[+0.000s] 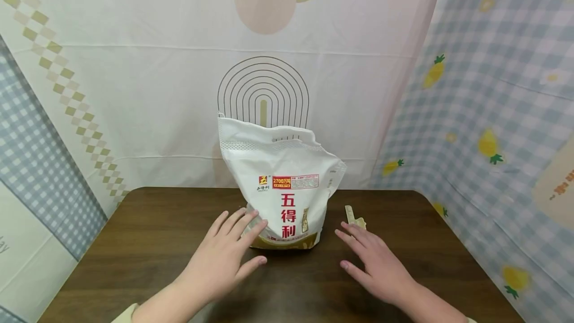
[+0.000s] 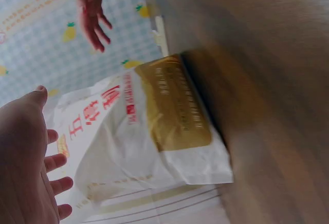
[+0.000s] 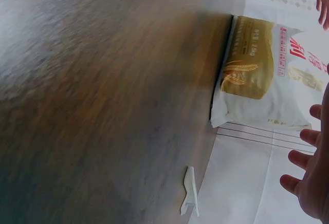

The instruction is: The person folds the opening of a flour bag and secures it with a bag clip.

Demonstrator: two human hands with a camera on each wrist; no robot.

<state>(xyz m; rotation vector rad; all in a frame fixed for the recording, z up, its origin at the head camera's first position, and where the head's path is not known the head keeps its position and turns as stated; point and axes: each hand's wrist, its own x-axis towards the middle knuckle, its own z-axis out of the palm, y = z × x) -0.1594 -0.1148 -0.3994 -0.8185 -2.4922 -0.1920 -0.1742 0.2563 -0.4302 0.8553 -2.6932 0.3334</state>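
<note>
Bag (image 1: pixel 284 178) upright on brown surface (image 1: pixel 148 233) near the back edge, red lettering (image 1: pixel 288 215) facing forward. Left hand (image 1: pixel 219 255) spread, fingers apart, holding nothing, at the bag's left side; contact cannot be told. Right hand (image 1: pixel 376 263) also loosely extended, holding nothing, near the pale clip (image 1: pixel 350 214) lying to the bag's right.

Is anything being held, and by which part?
Nothing is held: the left hand and right hand are open near the white, soft-sided bag with red lettering.
</note>
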